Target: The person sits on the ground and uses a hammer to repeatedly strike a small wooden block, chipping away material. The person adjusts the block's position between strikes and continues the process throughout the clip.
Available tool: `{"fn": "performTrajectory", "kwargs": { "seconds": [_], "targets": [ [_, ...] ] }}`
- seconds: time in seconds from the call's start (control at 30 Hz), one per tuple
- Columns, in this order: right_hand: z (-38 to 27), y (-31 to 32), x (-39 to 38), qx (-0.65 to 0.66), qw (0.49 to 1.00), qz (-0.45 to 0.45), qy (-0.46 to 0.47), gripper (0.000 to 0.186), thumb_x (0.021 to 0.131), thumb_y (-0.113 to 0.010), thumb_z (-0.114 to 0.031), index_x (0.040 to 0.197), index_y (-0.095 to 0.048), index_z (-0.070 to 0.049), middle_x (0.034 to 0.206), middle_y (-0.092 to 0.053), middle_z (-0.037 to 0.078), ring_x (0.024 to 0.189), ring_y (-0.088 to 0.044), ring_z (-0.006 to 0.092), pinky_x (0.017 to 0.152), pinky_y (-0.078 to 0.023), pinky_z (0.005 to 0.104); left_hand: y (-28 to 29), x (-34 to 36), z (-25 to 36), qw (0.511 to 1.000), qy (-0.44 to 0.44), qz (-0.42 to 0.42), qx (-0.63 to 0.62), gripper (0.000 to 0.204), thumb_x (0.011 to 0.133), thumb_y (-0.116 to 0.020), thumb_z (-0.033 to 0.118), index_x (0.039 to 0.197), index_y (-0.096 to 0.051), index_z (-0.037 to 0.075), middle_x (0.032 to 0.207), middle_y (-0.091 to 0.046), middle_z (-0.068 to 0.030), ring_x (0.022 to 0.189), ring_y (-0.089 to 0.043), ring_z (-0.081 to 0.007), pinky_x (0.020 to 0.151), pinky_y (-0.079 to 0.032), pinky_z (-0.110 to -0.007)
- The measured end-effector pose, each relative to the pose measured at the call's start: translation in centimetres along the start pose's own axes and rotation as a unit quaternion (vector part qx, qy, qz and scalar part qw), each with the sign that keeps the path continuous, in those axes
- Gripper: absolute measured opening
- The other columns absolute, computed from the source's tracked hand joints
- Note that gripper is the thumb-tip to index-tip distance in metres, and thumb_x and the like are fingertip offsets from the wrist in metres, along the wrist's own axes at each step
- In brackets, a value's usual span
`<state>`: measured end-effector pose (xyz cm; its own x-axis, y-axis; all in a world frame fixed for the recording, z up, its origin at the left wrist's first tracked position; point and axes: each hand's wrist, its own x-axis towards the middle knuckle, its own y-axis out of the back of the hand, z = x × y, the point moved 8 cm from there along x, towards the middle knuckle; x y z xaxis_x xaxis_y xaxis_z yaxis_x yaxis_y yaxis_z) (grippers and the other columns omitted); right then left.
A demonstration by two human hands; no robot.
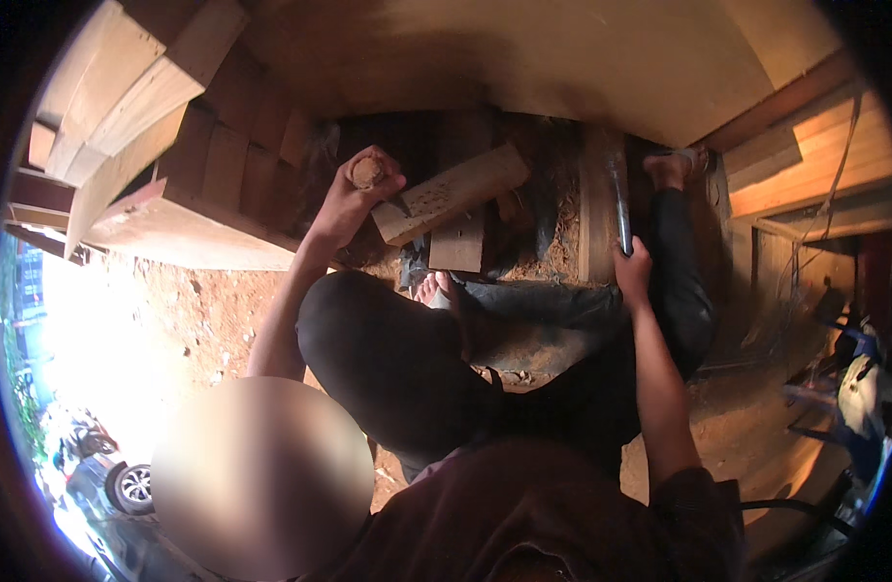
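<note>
My left hand (365, 189) is closed round a chisel, whose round wooden handle end (368, 173) points up at me. Its dark blade shows only in part, against the left end of a wooden block (455, 194) with a row of marks or small cuts along its top. That block lies aslant over another piece of wood (456, 242). On the right, my right hand (633, 264) grips the near end of a long metal bar (620, 199), which points away from me over an upright-lying plank (596, 209).
My bare feet (433, 288) and bent legs frame the work spot. Wood shavings (562, 233) lie between the pieces. Stacked boards (135, 107) stand at the left, a large wooden panel (562, 58) at the back, more boards (805, 165) at the right. A car wheel (133, 487) shows lower left.
</note>
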<state>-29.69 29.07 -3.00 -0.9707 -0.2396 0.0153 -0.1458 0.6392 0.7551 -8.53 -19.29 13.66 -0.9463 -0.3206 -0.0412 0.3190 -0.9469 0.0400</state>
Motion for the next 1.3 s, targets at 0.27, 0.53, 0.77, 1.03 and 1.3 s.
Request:
{"fn": "performTrajectory", "kwargs": {
  "seconds": [0.27, 0.53, 0.77, 1.03, 1.3],
  "targets": [
    [-10.4, 3.2, -2.8, 0.202, 0.964, -0.162, -0.064, 0.020, 0.105, -0.066, -0.024, 0.107, -0.066, -0.004, 0.077, -0.055, -0.002, 0.067, -0.051, 0.0093, 0.061, -0.043, 0.0300, -0.9, -0.4, -0.4, 0.999, -0.005, 0.006, -0.032, 0.018, 0.092, -0.076, 0.003, 0.094, -0.060, 0.009, 0.092, -0.063, 0.0019, 0.088, -0.058, -0.0087, 0.082, -0.048, -0.027],
    [-17.4, 2.6, -5.6, 0.107, 0.970, -0.214, 0.049, 0.023, 0.104, -0.069, -0.023, 0.114, -0.067, -0.003, 0.088, -0.068, 0.003, 0.082, -0.063, 0.0107, 0.076, -0.052, 0.0317, -1.3, -0.7, 0.2, 1.000, -0.012, 0.023, -0.016, 0.018, 0.091, -0.077, 0.004, 0.094, -0.060, 0.009, 0.092, -0.063, 0.0023, 0.088, -0.058, -0.0077, 0.083, -0.048, -0.027],
    [-20.6, 1.3, -7.2, 0.154, 0.956, -0.217, 0.123, 0.020, 0.104, -0.068, -0.019, 0.116, -0.068, -0.003, 0.076, -0.056, -0.006, 0.069, -0.048, 0.0036, 0.062, -0.041, 0.0255, -2.2, -0.4, 0.1, 0.999, -0.020, -0.016, 0.019, 0.016, 0.091, -0.076, 0.005, 0.096, -0.062, 0.007, 0.091, -0.064, 0.0014, 0.087, -0.059, -0.0085, 0.081, -0.050, -0.029],
    [-23.6, 4.0, -8.6, 0.242, 0.928, -0.269, 0.088, 0.024, 0.106, -0.065, -0.020, 0.122, -0.065, -0.001, 0.077, -0.056, -0.004, 0.066, -0.048, 0.0040, 0.060, -0.039, 0.0245, -2.3, 0.2, -2.2, 1.000, 0.013, -0.011, 0.004, 0.012, 0.088, -0.073, 0.005, 0.096, -0.064, 0.004, 0.095, -0.068, -0.0025, 0.091, -0.064, -0.0124, 0.087, -0.052, -0.031],
    [-26.2, 4.5, -8.7, 0.196, 0.936, -0.280, 0.078, 0.024, 0.104, -0.069, -0.024, 0.104, -0.062, -0.001, 0.079, -0.057, 0.002, 0.076, -0.052, 0.0098, 0.067, -0.045, 0.0312, -2.6, -0.1, -1.8, 1.000, 0.000, 0.009, 0.015, 0.012, 0.088, -0.073, 0.005, 0.095, -0.064, 0.003, 0.091, -0.067, -0.0007, 0.089, -0.063, -0.0106, 0.084, -0.051, -0.029]
  ]
}}
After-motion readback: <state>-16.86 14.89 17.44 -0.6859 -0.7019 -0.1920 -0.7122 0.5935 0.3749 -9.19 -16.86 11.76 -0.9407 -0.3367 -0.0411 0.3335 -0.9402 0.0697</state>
